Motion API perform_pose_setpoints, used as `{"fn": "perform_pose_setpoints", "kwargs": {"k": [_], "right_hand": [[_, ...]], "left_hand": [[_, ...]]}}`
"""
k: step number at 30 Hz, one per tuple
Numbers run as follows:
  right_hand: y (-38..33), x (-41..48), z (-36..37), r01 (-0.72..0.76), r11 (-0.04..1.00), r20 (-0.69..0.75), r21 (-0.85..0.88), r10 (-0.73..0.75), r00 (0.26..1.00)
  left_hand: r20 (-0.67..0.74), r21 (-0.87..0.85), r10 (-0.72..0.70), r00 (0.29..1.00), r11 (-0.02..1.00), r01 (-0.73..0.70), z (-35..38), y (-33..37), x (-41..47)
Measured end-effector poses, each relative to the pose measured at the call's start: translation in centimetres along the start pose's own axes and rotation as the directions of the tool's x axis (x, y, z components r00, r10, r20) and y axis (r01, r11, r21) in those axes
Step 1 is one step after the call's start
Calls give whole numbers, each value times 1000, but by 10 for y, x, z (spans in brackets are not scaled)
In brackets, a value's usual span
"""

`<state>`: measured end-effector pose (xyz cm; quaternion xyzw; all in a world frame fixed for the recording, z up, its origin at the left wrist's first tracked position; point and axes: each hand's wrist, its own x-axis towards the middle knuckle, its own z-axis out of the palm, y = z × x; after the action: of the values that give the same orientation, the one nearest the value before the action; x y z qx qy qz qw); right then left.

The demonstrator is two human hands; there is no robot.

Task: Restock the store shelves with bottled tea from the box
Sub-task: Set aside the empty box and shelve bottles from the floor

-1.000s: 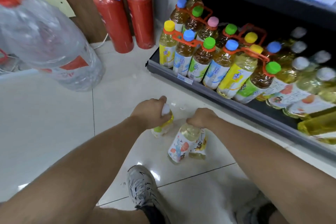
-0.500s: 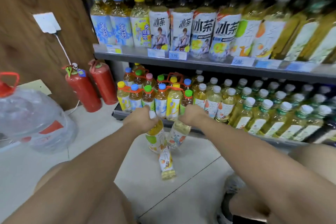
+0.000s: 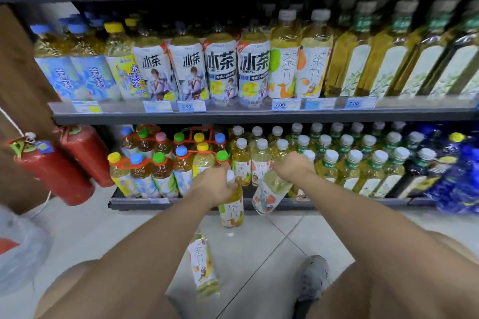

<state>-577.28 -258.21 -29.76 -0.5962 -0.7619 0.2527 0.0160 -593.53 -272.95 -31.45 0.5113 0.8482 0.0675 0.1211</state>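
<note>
- Two tea bottles are off the floor. A second ago both stood on the tiles under the hands; now they hang just in front of the bottom shelf (image 3: 134, 204).
- Left hand (image 3: 212, 185): clenched round the neck and white cap of the green-labelled bottle (image 3: 231, 211), which hangs near upright with its base below the shelf's front lip.
- Right hand (image 3: 294, 167): clasped over the top of the orange-labelled bottle (image 3: 269, 194), which tilts with its base swung toward the other bottle. The two bottles do not touch.
- Third bottle (image 3: 203, 265): lying on its side on the tiles, well in front of the shelf and between the person's knees. No hand is on it.
- Assessment: pick-up is complete and placing is about to start. One bottle remains to collect. The box is not in view.
- Edges: both bases must rise over the front lip. The middle shelf (image 3: 233, 118) caps the height above.
- Room: a dark bare strip shows on the shelf in front of the white-capped rows (image 3: 261, 155), directly behind the hands. The strapped multipacks (image 3: 166, 163) stand close on the left.
- Fire extinguishers (image 3: 51, 173): left of the shelf, well apart from the hands.
</note>
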Motion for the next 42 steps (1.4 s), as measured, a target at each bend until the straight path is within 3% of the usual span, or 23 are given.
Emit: {"fn": "perform_pose_setpoints", "kwargs": {"k": [9, 13, 17, 22, 27, 33, 35, 39, 42], "right_hand": [[-20, 68, 10, -110, 977, -8, 184, 113, 994], [-13, 90, 40, -229, 927, 85, 298, 214, 973], [-8, 102, 61, -348, 835, 206, 426, 285, 936], [-32, 109, 61, -256, 886, 231, 387, 176, 957], [-35, 111, 69, -136, 979, 211, 149, 103, 972], [-18, 111, 73, 23, 997, 129, 74, -32, 991], [-12, 109, 74, 53, 991, 120, 125, -68, 990], [5, 100, 78, -72, 955, 245, 287, 0, 970], [16, 81, 90, -204, 955, 414, 216, 99, 905]], "left_hand": [[-69, 183, 170, 983, 971, -155, 7, 24, 86], [-72, 294, 231, 970, 935, -201, 28, 19, 109], [-60, 288, 217, 974, 938, -192, 45, 11, 127], [-22, 336, 177, 984, 928, -160, 64, 2, 137], [-53, 319, 170, 984, 937, -144, 63, 5, 142], [-46, 319, 152, 987, 939, -129, 69, 0, 145], [-43, 288, 128, 991, 951, -111, 71, -4, 142], [-96, 242, 125, 987, 965, -99, 78, -12, 121], [-180, 131, 59, 982, 991, -36, 84, -22, 94]]}}
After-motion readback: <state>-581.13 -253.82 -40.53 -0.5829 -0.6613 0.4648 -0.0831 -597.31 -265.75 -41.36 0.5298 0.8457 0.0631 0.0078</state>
